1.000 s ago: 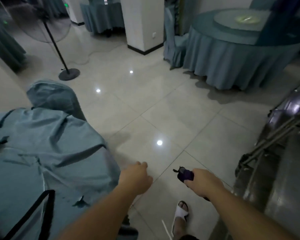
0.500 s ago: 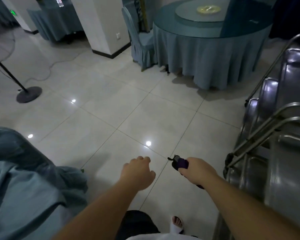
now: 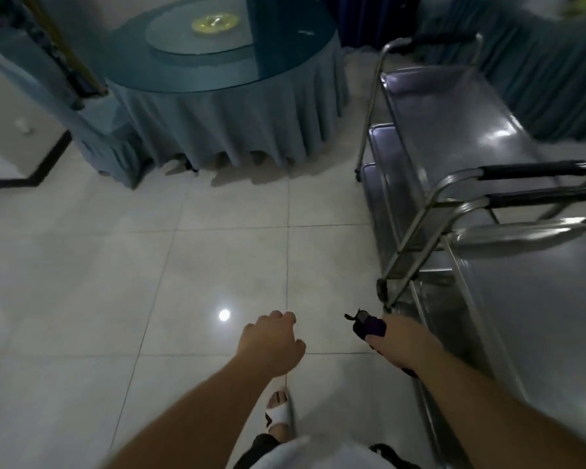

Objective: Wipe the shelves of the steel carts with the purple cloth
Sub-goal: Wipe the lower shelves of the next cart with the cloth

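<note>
My right hand (image 3: 403, 343) grips a bunched purple cloth (image 3: 369, 327), whose dark end sticks out past my thumb. It hangs just left of the near steel cart (image 3: 535, 292), close to that cart's front corner post. A second steel cart (image 3: 454, 110) with three tiered shelves stands behind it, further back on the right. Both carts have black-padded push handles. My left hand (image 3: 273, 343) hangs over the floor with its fingers loosely curled and holds nothing.
A round table (image 3: 224, 106) with a blue skirted cloth and a glass turntable stands ahead. A covered chair (image 3: 92, 137) sits at its left. A white pillar base (image 3: 14, 154) is at far left. Pale glossy floor tiles (image 3: 149, 265) lie between. My sandalled foot (image 3: 278, 414) shows below.
My view has swung to the right: the blue-covered chair and fan stand at left have left the frame, and both steel carts now fill the right side. My hands keep their pose.
</note>
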Available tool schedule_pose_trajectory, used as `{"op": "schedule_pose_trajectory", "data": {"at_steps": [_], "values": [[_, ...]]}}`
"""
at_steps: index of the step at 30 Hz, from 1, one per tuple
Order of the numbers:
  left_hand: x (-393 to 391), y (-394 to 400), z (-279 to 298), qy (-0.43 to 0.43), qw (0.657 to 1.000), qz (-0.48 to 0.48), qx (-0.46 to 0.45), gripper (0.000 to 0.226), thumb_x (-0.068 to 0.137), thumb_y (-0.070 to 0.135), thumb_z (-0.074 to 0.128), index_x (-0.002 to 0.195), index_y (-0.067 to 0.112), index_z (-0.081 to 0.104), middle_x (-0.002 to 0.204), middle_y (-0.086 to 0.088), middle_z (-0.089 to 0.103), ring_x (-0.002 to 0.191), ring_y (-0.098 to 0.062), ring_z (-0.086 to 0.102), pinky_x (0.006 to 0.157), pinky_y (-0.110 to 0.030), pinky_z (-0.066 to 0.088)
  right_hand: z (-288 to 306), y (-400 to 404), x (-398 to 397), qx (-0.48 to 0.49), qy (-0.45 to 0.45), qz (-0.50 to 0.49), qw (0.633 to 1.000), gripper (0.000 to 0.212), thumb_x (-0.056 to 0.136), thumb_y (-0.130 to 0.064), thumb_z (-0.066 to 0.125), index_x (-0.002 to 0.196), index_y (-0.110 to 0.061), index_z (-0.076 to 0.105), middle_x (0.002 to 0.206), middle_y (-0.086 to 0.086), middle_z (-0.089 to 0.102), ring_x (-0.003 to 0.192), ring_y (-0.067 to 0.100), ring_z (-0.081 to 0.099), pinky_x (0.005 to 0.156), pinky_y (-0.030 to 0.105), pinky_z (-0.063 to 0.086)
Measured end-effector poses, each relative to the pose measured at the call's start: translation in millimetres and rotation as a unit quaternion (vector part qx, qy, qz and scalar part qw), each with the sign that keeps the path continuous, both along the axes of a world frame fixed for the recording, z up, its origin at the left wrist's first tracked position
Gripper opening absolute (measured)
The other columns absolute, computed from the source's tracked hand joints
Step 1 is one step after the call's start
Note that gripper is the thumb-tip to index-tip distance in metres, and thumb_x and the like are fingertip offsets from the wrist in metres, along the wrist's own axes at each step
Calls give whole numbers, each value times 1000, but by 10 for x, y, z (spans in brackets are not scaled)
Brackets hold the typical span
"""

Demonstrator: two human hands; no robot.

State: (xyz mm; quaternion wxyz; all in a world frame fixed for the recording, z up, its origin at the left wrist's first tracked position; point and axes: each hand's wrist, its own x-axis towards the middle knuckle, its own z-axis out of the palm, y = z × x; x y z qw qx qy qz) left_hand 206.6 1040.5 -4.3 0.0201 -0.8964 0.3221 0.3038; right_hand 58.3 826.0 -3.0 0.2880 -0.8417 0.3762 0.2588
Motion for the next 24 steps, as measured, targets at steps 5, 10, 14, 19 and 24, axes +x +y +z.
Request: {"op": "schedule_pose_trajectory", "data": {"at_steps": [5, 10, 14, 19, 24], "values": [[559, -550, -95, 3, 993, -119, 20, 58, 98, 50, 48, 151, 26, 46, 143, 0, 56, 129, -25, 55, 103, -43, 44, -40, -117, -1, 25, -17, -127, 991, 34, 95, -47, 61, 88, -14, 61, 87, 8, 70, 80, 24, 69, 74, 35, 54], [719, -1278, -166, 6, 972, -230, 38, 58, 100, 51, 47, 153, 27, 44, 145, 0, 54, 131, -25, 53, 106, -42, 43, -238, -324, -294, 36, 18, -224, 974, 30, 98, -46, 59, 96, -17, 62, 92, 4, 68, 81, 16, 64, 76, 33, 55], [725, -1974, -183, -3, 953, -299, 43, 58, 101, 51, 47, 154, 27, 43, 146, 0, 53, 130, -25, 53, 104, -42, 42, -401, -696, -473, 40, 16, -296, 954, 31, 98, -46, 59, 84, -18, 58, 85, 4, 67, 76, 15, 62, 69, 33, 48], [675, -2660, -156, -5, 928, -368, 54, 59, 103, 52, 45, 157, 27, 39, 150, 0, 50, 133, -25, 51, 106, -41, 40, -523, -1129, -514, 66, -18, -389, 919, 41, 97, -47, 59, 72, -15, 56, 74, 6, 65, 71, 23, 66, 64, 33, 47], [736, -3147, -245, -3, 902, -423, 83, 59, 104, 52, 45, 157, 28, 38, 151, -1, 48, 134, -25, 49, 107, -42, 40, -634, -1255, -429, 92, -25, -446, 890, 39, 95, -51, 60, 83, -14, 63, 76, 2, 66, 68, 18, 62, 61, 30, 47]]}}
